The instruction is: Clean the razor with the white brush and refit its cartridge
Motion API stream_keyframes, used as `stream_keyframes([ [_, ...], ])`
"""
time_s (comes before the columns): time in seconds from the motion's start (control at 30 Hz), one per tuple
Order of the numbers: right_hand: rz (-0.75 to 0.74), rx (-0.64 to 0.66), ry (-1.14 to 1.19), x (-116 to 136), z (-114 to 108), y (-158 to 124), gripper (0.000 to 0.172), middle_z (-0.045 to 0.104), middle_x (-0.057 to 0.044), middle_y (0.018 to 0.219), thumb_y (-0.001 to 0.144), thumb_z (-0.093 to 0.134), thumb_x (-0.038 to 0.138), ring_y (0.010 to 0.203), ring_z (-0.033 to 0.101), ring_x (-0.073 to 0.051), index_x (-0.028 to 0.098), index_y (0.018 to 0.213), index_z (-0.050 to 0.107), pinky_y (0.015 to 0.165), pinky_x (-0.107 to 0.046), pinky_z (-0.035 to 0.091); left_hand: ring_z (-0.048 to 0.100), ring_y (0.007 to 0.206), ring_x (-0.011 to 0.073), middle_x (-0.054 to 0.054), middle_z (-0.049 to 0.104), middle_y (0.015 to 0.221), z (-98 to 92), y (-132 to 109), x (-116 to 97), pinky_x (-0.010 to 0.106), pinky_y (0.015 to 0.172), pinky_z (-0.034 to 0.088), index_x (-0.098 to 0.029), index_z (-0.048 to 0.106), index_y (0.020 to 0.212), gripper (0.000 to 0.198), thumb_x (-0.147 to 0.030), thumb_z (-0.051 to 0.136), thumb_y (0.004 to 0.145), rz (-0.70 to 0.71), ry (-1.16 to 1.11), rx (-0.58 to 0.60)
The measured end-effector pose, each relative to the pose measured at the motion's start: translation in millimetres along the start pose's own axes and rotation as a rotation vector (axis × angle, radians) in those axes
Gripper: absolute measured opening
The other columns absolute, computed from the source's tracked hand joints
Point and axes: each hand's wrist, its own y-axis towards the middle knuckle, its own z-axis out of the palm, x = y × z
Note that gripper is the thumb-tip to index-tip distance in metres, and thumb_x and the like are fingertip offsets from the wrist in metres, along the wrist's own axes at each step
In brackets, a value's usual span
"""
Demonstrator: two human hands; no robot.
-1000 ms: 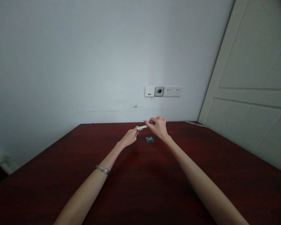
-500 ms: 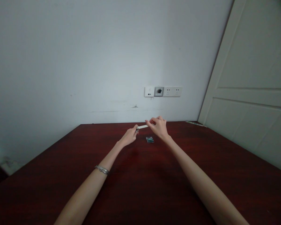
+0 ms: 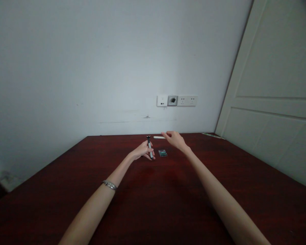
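Note:
A razor (image 3: 150, 148) with a pale handle and a dark head is in my left hand (image 3: 142, 150). It stands nearly upright in the view, head toward the wall, with my thumb across the handle. My right hand (image 3: 175, 139) is near the table's back edge, palm down, its fingers loosely stretched out. Just under its fingertips is a flat white strip (image 3: 158, 137), which appears to lie on the table. Between my hands, a small clear case (image 3: 162, 153) with something green inside rests on the table.
The dark red wooden table (image 3: 153, 204) meets a white wall (image 3: 104, 68) at the back. Sockets and switches (image 3: 177, 100) are set in the wall. A white door panel (image 3: 277, 92) stands on the right. A thin pale strip (image 3: 213, 135) lies at the back right corner.
The razor has turned upright in my left hand, which has dropped slightly. The white strip, earlier slanting between my hands, is now level by the back edge, and my right hand's fingers have loosened.

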Motion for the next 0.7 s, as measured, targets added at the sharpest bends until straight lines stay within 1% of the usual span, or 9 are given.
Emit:
stream_keyframes([
  [0.1,-0.028,-0.037,-0.015,5.4,2.1,-0.7,0.059,0.061,-0.004,0.059,0.084,0.031,0.064,0.055,0.05,-0.014,0.021,0.061,0.063,0.053,-0.024,0.028,0.066,0.058,0.0186,0.0,0.061,0.065,2.9,-0.2,-1.1,0.033,0.054,0.054,-0.019,0.031,0.091,0.031,-0.022,0.059,0.077,-0.022,-0.001,0.015],
  [0.2,-0.03,-0.085,-0.072,10.8,3.5,-1.8,0.061,0.061,-0.005,0.055,0.085,0.03,0.063,0.055,0.052,-0.016,0.021,0.057,0.063,0.055,-0.026,0.027,0.067,0.059,0.0195,0.0,0.061,0.064,6.6,-0.4,-3.6,0.033,0.053,0.055,-0.019,0.031,0.09,0.031,-0.022,0.059,0.077,-0.033,-0.001,0.043],
  [0.27,-0.038,-0.12,-0.112,14.7,3.3,-3.1,0.061,0.063,-0.007,0.057,0.085,0.03,0.063,0.057,0.055,-0.018,0.021,0.057,0.064,0.057,-0.027,0.027,0.067,0.06,0.0197,0.0,0.061,0.064,8.7,-0.8,-5.3,0.033,0.053,0.055,-0.019,0.03,0.09,0.031,-0.022,0.059,0.077,-0.04,-0.003,0.06],
  [0.43,-0.088,-0.16,-0.159,23.3,1.7,-7.0,0.06,0.066,-0.006,0.064,0.083,0.031,0.065,0.065,0.057,-0.019,0.021,0.059,0.064,0.07,-0.031,0.029,0.067,0.061,0.0212,0.001,0.061,0.066,11.0,-0.5,-5.1,0.035,0.054,0.055,-0.019,0.03,0.089,0.03,-0.02,0.058,0.077,-0.011,-0.026,0.091],
  [0.53,-0.109,-0.188,-0.175,21.5,1.4,-7.7,0.058,0.067,-0.006,0.069,0.083,0.034,0.063,0.073,0.057,-0.02,0.021,0.061,0.065,0.078,-0.034,0.028,0.067,0.061,0.0216,0.001,0.061,0.067,9.9,0.1,-3.1,0.034,0.052,0.054,-0.019,0.03,0.088,0.031,-0.021,0.058,0.077,0.039,-0.038,0.094],
  [0.63,-0.083,-0.206,-0.179,14.3,1.7,-6.3,0.057,0.067,-0.007,0.07,0.083,0.035,0.062,0.075,0.057,-0.02,0.02,0.06,0.064,0.079,-0.035,0.027,0.067,0.061,0.0211,0.001,0.062,0.067,8.3,0.6,-0.7,0.033,0.052,0.054,-0.02,0.029,0.089,0.032,-0.022,0.059,0.077,0.069,-0.045,0.103],
  [0.7,-0.073,-0.214,-0.176,10.8,2.5,-5.2,0.056,0.067,-0.007,0.069,0.084,0.035,0.061,0.075,0.056,-0.02,0.02,0.06,0.064,0.079,-0.035,0.027,0.067,0.06,0.0205,0.001,0.061,0.066,7.8,1.8,1.3,0.033,0.052,0.054,-0.019,0.029,0.089,0.032,-0.023,0.059,0.077,0.074,-0.041,0.087],
])
